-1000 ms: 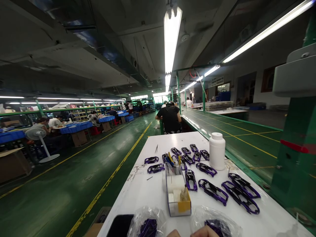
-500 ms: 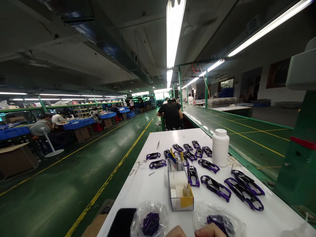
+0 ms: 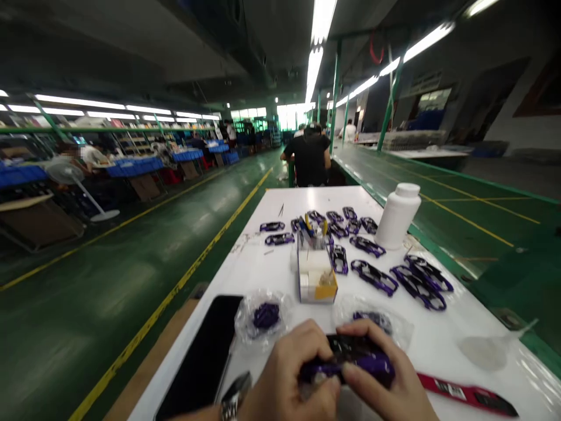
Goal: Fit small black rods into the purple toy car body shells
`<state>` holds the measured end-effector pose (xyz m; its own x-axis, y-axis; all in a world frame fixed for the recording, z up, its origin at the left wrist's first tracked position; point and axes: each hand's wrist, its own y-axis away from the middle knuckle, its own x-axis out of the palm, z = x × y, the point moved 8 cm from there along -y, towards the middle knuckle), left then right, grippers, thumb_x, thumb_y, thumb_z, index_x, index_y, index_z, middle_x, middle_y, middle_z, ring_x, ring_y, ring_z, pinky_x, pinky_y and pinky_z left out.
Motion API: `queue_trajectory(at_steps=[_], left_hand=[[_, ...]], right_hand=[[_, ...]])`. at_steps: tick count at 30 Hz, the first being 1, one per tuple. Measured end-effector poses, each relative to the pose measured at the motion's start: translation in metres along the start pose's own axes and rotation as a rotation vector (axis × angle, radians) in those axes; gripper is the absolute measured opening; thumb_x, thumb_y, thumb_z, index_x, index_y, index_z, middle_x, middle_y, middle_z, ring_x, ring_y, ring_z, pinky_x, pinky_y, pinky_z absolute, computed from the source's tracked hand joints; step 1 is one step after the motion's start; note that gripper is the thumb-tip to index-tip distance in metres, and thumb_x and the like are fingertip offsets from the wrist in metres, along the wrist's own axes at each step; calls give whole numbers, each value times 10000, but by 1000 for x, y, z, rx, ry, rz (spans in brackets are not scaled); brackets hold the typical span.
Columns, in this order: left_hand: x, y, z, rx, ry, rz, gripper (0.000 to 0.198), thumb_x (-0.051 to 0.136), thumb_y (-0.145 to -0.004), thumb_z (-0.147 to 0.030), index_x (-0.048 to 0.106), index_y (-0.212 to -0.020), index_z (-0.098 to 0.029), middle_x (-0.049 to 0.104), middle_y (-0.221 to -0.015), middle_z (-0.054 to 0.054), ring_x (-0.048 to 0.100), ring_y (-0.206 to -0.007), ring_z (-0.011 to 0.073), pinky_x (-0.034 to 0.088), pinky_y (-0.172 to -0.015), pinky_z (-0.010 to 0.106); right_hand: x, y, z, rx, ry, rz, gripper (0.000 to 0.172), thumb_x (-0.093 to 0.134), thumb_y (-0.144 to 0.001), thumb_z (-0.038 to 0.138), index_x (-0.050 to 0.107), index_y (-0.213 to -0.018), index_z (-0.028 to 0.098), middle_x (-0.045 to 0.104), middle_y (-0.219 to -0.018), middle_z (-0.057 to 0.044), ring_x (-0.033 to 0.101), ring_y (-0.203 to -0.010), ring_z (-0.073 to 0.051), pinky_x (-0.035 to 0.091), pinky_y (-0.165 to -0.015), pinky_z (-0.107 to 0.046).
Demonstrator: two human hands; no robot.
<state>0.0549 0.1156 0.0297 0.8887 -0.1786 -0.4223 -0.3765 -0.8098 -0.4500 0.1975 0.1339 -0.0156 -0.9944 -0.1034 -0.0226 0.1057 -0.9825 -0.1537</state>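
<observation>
Low in the head view, my left hand (image 3: pixel 291 374) and my right hand (image 3: pixel 385 374) both grip one purple and black car-shaped shell (image 3: pixel 366 363), fingers wrapped around its two ends. A watch is on my left wrist. Just beyond my hands lie two clear plastic bags, the left bag (image 3: pixel 265 316) and the right bag (image 3: pixel 374 320), with small purple parts inside. Between and behind them stands a small box (image 3: pixel 318 292) of tools and a little bottle. Several similar purple and black frames (image 3: pixel 374 276) are spread over the white table (image 3: pixel 245 275).
A dark flat device (image 3: pixel 201 351) lies at the left table edge. A red strip-like tool (image 3: pixel 467 394) is at the right, near a translucent funnel-like item (image 3: pixel 486 351). A white bottle (image 3: pixel 398 216) stands farther back. A person in black (image 3: pixel 309 158) sits beyond the table.
The view has tilted down. Both hands now show much more fully, with the car shell between them; before, only fingertips showed at the bottom edge. The red tool has come into view.
</observation>
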Motion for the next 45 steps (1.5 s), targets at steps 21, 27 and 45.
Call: queue_trajectory(at_steps=[21, 27, 45], left_hand=[[-3, -6, -24, 157, 107, 32, 120, 529, -753, -116, 512, -852, -181, 505, -779, 32, 498, -655, 139, 408, -544, 259], [-4, -8, -24, 138, 131, 58, 75, 546, -779, -118, 518, -811, -179, 527, -779, 27, 496, -661, 131, 416, -578, 258], [0, -4, -4, -40, 232, 60, 57, 539, -865, -147, 536, -815, -174, 500, -785, 3, 491, -711, 133, 414, -640, 268]], right_hand=[[5, 8, 15, -33, -69, 127, 334, 789, -795, 416, 635, -1074, 316, 704, -853, 16, 665, -721, -149, 555, -662, -189], [5, 9, 15, -17, -79, 138, 344, 796, -791, 419, 631, -1077, 322, 704, -838, 16, 661, -705, -152, 558, -652, -199], [6, 8, 0, 164, -188, 118, 307, 819, -774, 399, 667, -1021, 297, 695, -834, 1, 647, -711, -141, 543, -619, -186]])
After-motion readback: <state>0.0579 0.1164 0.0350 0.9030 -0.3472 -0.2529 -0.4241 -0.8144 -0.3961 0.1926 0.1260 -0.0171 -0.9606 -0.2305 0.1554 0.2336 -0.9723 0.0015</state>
